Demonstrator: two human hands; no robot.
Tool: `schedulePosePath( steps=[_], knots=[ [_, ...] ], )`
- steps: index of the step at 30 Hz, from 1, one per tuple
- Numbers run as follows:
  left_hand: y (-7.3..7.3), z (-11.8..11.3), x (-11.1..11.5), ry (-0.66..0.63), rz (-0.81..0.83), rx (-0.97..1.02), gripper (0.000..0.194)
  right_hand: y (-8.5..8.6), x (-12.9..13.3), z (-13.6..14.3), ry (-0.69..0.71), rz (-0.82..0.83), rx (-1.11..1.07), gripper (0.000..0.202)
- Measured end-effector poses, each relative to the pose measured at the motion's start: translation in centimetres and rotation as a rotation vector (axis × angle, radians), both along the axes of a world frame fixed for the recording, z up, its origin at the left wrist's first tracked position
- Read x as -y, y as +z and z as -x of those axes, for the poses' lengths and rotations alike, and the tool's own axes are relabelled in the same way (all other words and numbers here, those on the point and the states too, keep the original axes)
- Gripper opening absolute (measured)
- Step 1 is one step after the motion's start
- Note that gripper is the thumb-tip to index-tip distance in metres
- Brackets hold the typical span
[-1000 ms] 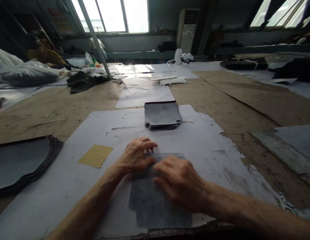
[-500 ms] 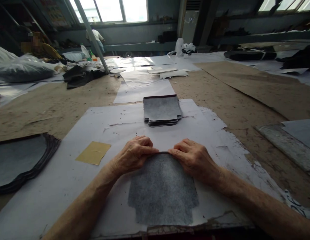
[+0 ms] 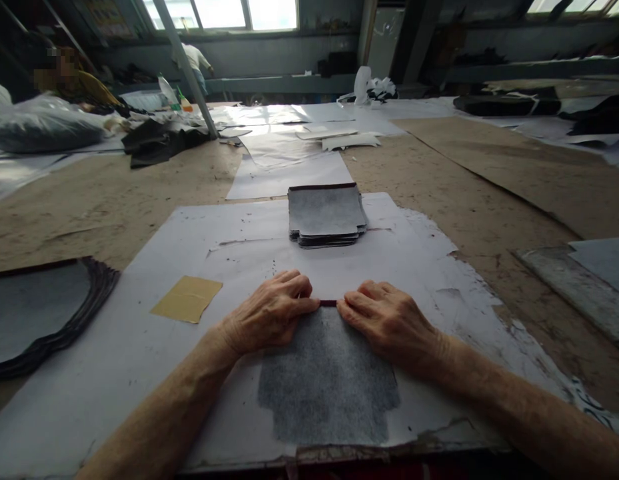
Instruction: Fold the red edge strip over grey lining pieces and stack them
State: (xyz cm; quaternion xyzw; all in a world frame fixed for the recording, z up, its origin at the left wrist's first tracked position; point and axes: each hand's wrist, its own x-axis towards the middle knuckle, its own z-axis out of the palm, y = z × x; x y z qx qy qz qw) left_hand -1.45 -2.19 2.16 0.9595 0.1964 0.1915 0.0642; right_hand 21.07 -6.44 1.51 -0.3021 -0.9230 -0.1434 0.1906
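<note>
A grey fabric-like piece (image 3: 332,387) with notched lower corners lies flat on the white paper (image 3: 189,247) in front of me. Along its far edge runs a narrow dark red folded strip (image 3: 328,303). My left hand (image 3: 276,310) is closed on the left end of that edge, thumb and fingers pressed together. At the right end, my right hand (image 3: 382,317) pinches the same edge, its fingers curled. Beyond my hands sits a stack of similar grey pieces (image 3: 326,210), the top one also edged in dark red.
To the left lie a yellowish square (image 3: 188,299) and a pile of larger grey pieces (image 3: 34,313). A stone-like slab (image 3: 574,280) is at the right. A slanted metal post (image 3: 189,73) rises from the table. Two people are in the background, one (image 3: 192,63) near the window.
The far edge between my hands now shows a dark red folded strip, where a thin grey edge stood before. Both hands stay nearly in place. The view has tilted slightly.
</note>
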Motion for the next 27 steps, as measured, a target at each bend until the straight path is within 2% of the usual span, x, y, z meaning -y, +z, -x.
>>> schedulePosePath(
  steps=[13,19,23,27],
  knots=[
    [0.1,0.0,-0.2,-0.011,0.032,0.044,0.032,0.7,-1.0,-3.9,0.155,0.098,0.002,0.027],
    [-0.1,0.0,-0.2,-0.040,0.038,0.090,0.031,0.0,-1.0,-5.3,0.075,0.160,-0.205,0.014],
    [0.0,-0.1,-0.3,-0.038,0.041,0.095,0.030,-0.3,-1.0,-5.4,0.090,0.131,-0.201,0.021],
    [0.1,-0.1,-0.3,-0.027,0.045,0.083,0.030,0.0,-1.0,-5.4,0.136,0.188,-0.133,0.026]
  ],
)
